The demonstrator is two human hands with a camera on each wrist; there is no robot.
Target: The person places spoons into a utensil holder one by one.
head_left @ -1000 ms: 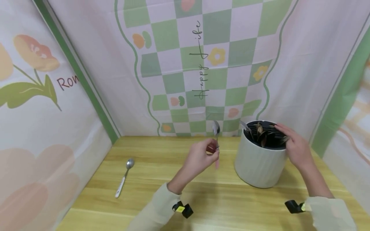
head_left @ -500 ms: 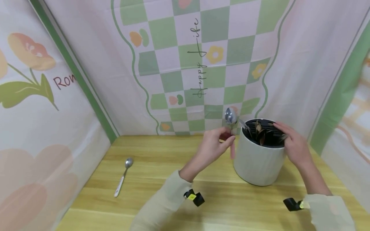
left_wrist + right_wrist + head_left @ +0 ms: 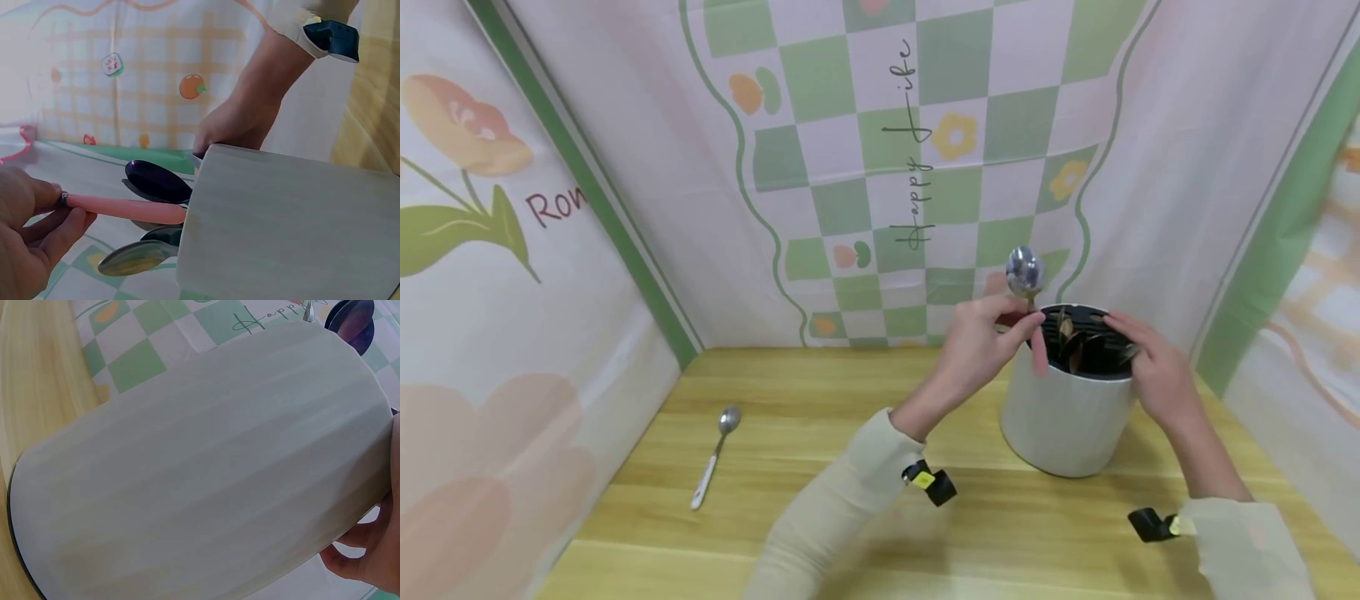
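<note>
My left hand (image 3: pixel 981 333) pinches a metal spoon (image 3: pixel 1025 272) between thumb and fingers, bowl upward. Its pink handle (image 3: pixel 125 208) points down toward the utensil holder, and its end overlaps the rim in the left wrist view. The holder (image 3: pixel 1067 425) is a white ribbed cylinder with a black slotted top (image 3: pixel 1093 354). Several spoons stand in it, one with a shiny bowl (image 3: pixel 137 257) and one dark (image 3: pixel 156 180). My right hand (image 3: pixel 1168 379) grips the holder's right rim, with fingers lying over the top. Some of its fingers are hidden behind the holder.
Another spoon (image 3: pixel 715 458) with a white handle lies on the wooden table (image 3: pixel 820 417) at the left. A patterned cloth (image 3: pixel 880 200) hangs behind the table's back edge, with further cloth at both sides.
My left hand has moved right and up with the spoon, from beside the holder to over its left rim. The right hand has stayed on the holder.
</note>
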